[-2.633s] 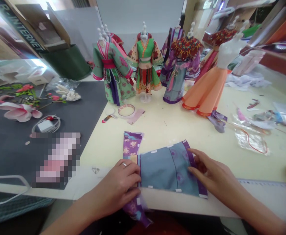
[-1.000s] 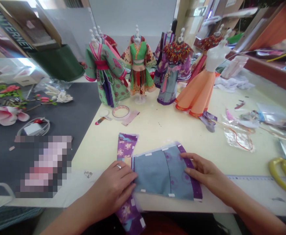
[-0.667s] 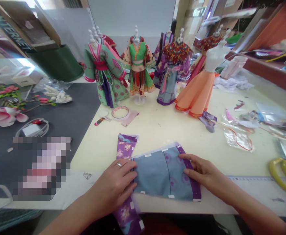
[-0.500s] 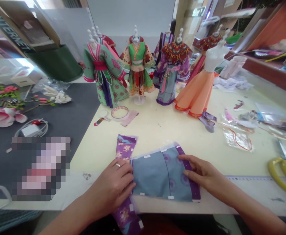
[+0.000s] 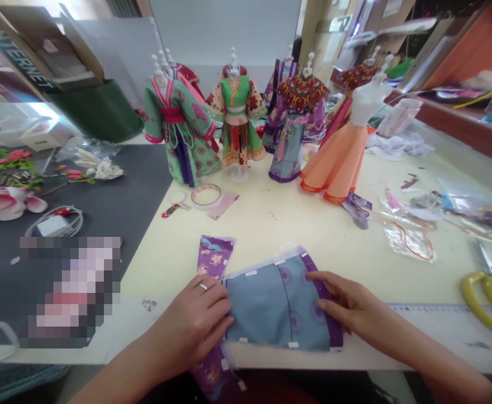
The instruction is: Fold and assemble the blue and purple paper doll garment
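Item 1: dark band (image 5: pixel 21 60), upper left; is bearing pale capitals reading "INTERNET", with a preceding character blurring at the edge. Item 2: tape roll (image 5: pixel 206 186); is carrying red print on its ring, too small to read. Item 3: ruler (image 5: pixel 431 308); is showing graduations, too fine to make out. Item 4: pale worktop (image 5: pixel 254 224); is displaying a small grey mark, indistinct.
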A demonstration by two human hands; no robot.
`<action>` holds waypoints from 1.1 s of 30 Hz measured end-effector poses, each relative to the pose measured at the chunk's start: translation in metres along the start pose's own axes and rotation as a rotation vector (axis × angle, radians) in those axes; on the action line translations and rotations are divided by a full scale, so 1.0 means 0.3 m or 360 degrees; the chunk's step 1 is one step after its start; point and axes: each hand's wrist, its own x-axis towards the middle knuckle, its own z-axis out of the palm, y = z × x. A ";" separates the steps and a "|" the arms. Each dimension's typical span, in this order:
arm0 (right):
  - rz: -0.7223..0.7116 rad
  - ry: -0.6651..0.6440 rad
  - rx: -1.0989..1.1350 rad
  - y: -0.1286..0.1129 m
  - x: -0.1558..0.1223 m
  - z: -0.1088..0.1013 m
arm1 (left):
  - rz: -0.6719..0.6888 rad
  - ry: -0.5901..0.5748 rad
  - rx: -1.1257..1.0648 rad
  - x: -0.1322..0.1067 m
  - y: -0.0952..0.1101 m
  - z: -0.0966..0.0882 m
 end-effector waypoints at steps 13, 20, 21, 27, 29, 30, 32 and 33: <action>-0.0064 0.0078 -0.0727 -0.007 -0.014 -0.035 | -0.0058 0.0153 -0.0017 -0.034 -0.010 0.028; -0.0240 0.0365 -0.1044 -0.037 -0.004 -0.080 | -0.0085 0.0157 -0.0102 0.036 -0.030 -0.009; -0.0307 0.0378 -0.1062 -0.050 0.005 -0.077 | -0.0095 0.0164 -0.0119 0.062 -0.035 -0.011; -0.0666 0.0376 -0.1191 -0.100 0.070 -0.003 | -0.0004 0.0015 -0.0179 0.267 -0.075 0.008; -0.0712 0.0326 -0.1200 -0.097 0.077 0.021 | 0.0117 -0.0088 -0.0078 0.324 -0.084 0.014; -0.0728 0.0304 -0.1200 -0.093 0.078 0.030 | 0.0185 -0.0141 -0.0017 0.347 -0.087 0.015; -0.0765 0.0287 -0.1204 -0.083 0.076 0.041 | 0.0326 -0.0245 0.0128 0.384 -0.089 0.015; -0.0783 0.0289 -0.1207 -0.079 0.075 0.044 | 0.0391 -0.0289 0.0203 0.399 -0.089 0.014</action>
